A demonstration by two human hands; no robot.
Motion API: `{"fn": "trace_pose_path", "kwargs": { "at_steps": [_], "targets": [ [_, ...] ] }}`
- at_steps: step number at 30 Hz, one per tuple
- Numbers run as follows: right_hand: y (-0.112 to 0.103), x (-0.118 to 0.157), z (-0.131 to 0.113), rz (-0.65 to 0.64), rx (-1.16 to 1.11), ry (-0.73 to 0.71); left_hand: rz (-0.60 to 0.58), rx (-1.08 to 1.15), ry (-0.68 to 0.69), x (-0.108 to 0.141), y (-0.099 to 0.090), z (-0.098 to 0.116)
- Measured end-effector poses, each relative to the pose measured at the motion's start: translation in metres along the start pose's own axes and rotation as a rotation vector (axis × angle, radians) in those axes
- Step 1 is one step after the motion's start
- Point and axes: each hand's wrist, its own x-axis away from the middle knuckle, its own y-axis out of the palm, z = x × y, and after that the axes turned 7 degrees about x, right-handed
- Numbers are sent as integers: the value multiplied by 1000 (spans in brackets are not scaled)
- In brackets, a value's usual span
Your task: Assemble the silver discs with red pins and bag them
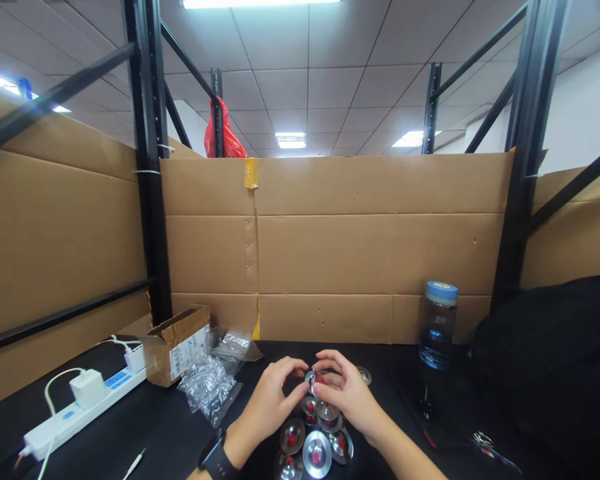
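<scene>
At the middle of the table, my left hand [275, 393] and my right hand [347, 393] meet over a small round metal piece with a red part [310, 379]. The fingers of both hands are curled around it, thumbs on the near side, so much of it is hidden. Several shiny round metal pieces with red centres lie just below my hands, among them a flat-rimmed metal disc [317, 455] and a domed one [292, 436]. Another metal disc [365, 375] lies behind my right hand, partly covered by it. A dark watch is on my left wrist.
Left of my hands are crumpled clear plastic bags [210, 387], an open cardboard box [175, 347] and a white power strip [87, 405] with plugs. A blue-lidded bottle [438, 325] and a black bag [550, 373] stand right. A cardboard wall [330, 253] closes the back.
</scene>
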Motion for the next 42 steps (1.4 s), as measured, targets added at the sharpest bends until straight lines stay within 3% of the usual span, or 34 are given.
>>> {"fn": "trace_pose_path", "kwargs": {
  "at_steps": [5,18,29,38,42],
  "targets": [
    [4,3,1,-39,5,-14,-46,3,75,1,10,3],
    [12,4,8,-58,22,-61,-55,54,76,4,15,5],
    [14,7,-8,-28,302,-133,-269,-31,16,3,7,0],
    [11,6,-5,11,475,-168,-219,-98,1,0,-9,-9],
    [-6,2,-14,52,516,-213,-142,-130,-51,-3,-17,-16]
  ]
}}
